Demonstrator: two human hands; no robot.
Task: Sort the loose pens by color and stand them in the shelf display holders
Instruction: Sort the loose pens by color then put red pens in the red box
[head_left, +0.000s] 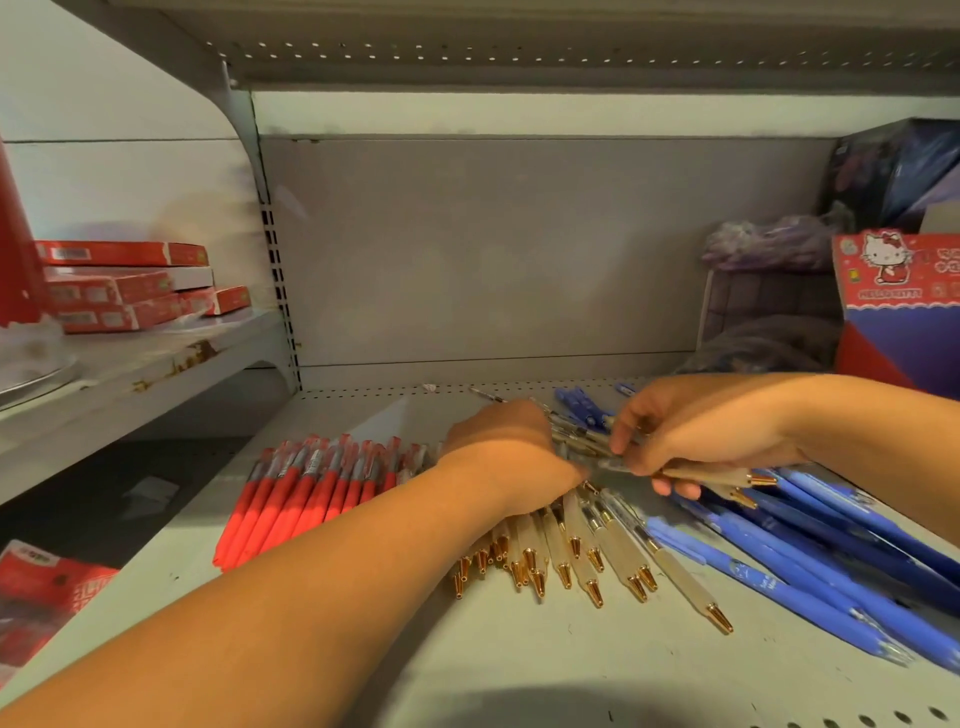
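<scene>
While the left hand (501, 449) covers white gold-tipped pens (587, 540), fingers hidden, grip unclear, right hand (701, 436) pinching one white pen (711, 475), red pens (291, 499) frame-left, blue pens (810, 551) frame-right.

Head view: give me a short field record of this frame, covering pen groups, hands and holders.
red pens: lying side by side, left on the shelf
white gold-tipped pens: fanned in the middle, partly under the left wrist
blue pens: piled on the right
left hand: grips a pen bundle
right hand: holds one white pen, fingertips at the bundle
display holders: none in view
</scene>
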